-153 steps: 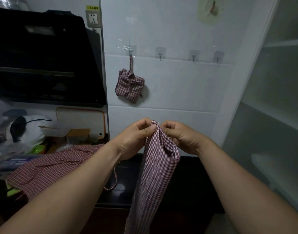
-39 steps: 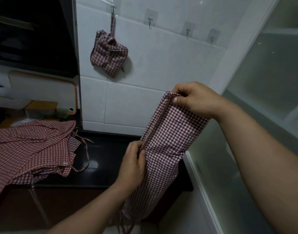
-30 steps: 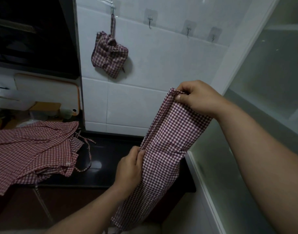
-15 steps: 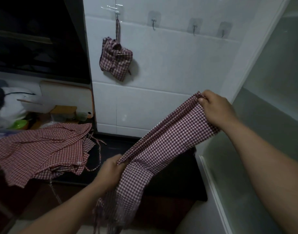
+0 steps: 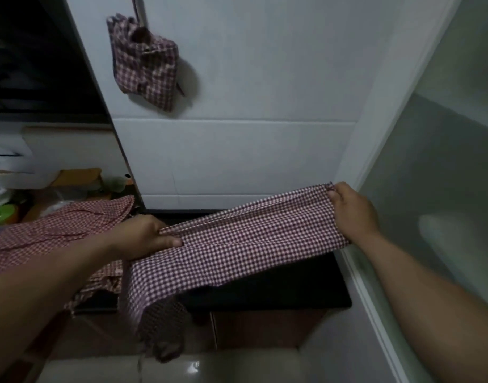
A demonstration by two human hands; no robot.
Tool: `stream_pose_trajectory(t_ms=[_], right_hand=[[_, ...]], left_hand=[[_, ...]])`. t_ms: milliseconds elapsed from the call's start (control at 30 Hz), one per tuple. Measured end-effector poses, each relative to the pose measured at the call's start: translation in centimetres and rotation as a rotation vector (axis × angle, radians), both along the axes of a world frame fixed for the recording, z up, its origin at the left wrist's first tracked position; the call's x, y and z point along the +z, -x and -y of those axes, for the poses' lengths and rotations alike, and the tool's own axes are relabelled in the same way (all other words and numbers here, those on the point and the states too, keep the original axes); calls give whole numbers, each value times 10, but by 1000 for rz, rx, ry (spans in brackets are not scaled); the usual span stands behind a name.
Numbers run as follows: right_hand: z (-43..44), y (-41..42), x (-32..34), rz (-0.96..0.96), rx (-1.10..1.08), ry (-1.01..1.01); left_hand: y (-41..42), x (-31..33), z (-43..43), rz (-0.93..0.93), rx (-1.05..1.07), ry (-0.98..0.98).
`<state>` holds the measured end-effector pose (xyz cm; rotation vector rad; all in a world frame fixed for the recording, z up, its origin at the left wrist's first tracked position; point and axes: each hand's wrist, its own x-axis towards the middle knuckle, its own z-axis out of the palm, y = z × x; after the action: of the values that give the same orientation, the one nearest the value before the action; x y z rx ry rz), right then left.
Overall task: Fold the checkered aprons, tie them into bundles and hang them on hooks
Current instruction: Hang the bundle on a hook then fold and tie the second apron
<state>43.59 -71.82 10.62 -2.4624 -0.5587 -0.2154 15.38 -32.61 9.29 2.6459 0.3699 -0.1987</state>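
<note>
- Currently in hand: checkered apron (image 5: 237, 244), folded lengthwise into a long band and stretched almost level between my two hands, above the dark counter (image 5: 292, 286). Its left end spills over the near counter edge and droops toward the floor. I judge the tension is there to keep the layers lined up before the next fold.
- Left hand (image 5: 143, 236): thumb on top and fingers curled under, pinching the band partway along at its far edge. This is likely the point where the next crease will fall.
- Right hand (image 5: 353, 214): fingers closed round the gathered right end of the band, just beside the frosted panel (image 5: 444, 189).
- Cloth: thin, limp weave in a small red-and-white check. The stacked edges show as close parallel lines along the far side, and it sags wherever it is unsupported.
- Finished bundle (image 5: 144, 62): squat, puffy and crumpled, hanging by its strap against the white tiled wall (image 5: 251, 147) at far left. Its hook lies above the frame, so I cannot see it.
- Pile of aprons (image 5: 58, 230): same check, loose and rumpled on the counter to the left, within my left arm's reach. I take these to be awaiting folding.
- Surfaces: the counter is hard, dark and slightly glossy, the tiles smooth and pale with thin joints.
</note>
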Motion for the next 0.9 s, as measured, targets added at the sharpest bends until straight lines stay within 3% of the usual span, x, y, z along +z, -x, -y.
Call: stream_pose_trajectory(t_ms=[167,467,567,667,767,833,900], right_hand=[[1,-9,-60,-101,-154,69],[-20,-48,-151,-197,-272,259],[-30,-81,-188,-272,-262,336],[-35,-104,-228,-315,-234,356],[-31,-113,-257,-344,-243,320],[-29,-116,-264,-379,-296,288],[-34,-116,-265,-206,-306,285]], left_hand=[[-49,-5,-59,-129,-16,31],[-163,-117,-78,-245,-281,-499],[-189,-171,-75,-96,-290,-670],[-198,-228,-17,93,-336,-502],[-198,-271,63,-22,-336,-302],[-196,-286,87,-113,-251,-277],[-194,-297,91,-110,-213,-291]])
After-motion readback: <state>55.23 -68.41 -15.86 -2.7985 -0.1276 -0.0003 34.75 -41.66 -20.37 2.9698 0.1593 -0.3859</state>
